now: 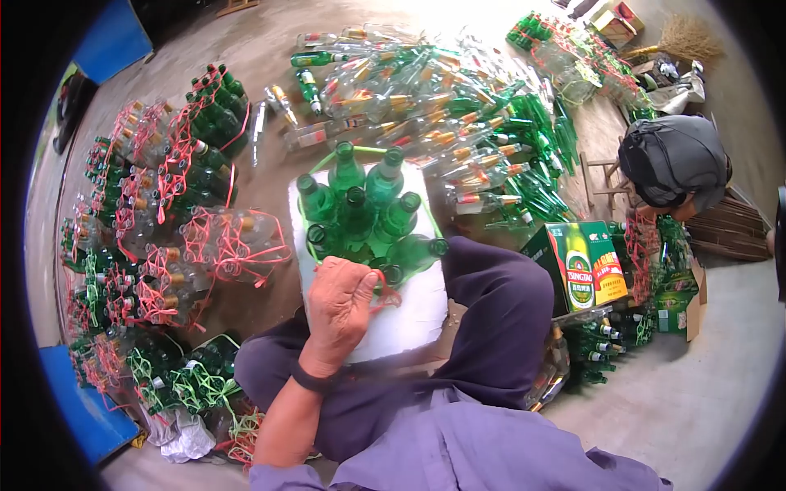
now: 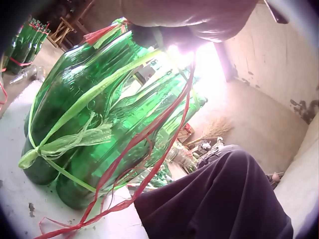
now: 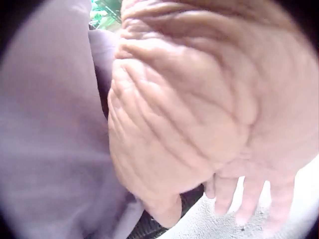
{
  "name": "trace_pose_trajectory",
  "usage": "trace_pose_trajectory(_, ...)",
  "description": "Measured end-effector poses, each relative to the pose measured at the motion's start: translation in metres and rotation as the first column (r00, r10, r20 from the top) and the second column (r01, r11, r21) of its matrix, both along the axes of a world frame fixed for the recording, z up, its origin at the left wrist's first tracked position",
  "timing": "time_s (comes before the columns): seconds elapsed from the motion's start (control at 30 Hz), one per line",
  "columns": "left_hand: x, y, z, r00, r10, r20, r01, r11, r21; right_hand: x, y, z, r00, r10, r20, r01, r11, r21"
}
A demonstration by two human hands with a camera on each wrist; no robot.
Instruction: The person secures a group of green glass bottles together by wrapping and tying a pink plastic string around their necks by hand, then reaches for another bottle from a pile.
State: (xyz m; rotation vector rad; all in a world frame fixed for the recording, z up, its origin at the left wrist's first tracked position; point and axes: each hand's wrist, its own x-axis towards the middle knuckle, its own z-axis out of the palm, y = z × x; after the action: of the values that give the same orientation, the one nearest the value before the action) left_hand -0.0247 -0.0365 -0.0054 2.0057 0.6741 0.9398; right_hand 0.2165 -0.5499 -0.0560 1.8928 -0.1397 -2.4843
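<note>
Several green glass bottles (image 1: 354, 214) stand bunched on a white foam board (image 1: 372, 331) between the person's knees. A light green strap (image 2: 94, 92) runs around the bunch and is knotted low on one side. My left hand (image 1: 340, 299) is curled at the near side of the bunch, gripping red plastic string (image 2: 164, 117) beside the bottle necks. Loops of this string hang down along the glass to the board. My right hand (image 3: 194, 109), seen only in the right wrist view, has its fingers extended beside the purple clothing (image 3: 50, 119) and holds nothing visible.
Tied bundles of bottles (image 1: 164, 176) crowd the left side. A large heap of loose bottles (image 1: 426, 106) lies ahead. To the right are a Tsingtao carton (image 1: 577, 266), a wooden stool (image 1: 602, 176) and another person (image 1: 675, 159) bending over bottles.
</note>
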Motion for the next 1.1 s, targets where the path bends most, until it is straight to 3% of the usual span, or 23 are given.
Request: trace_pose_trajectory(1.1, -0.005, 0.010, -0.008, 0.995, -0.064, 0.072, 0.066, 0.997, -0.027, -0.022, 0.073, -0.020, 0.959, -0.039, 0.280, 0.051, 0.998, -0.038)
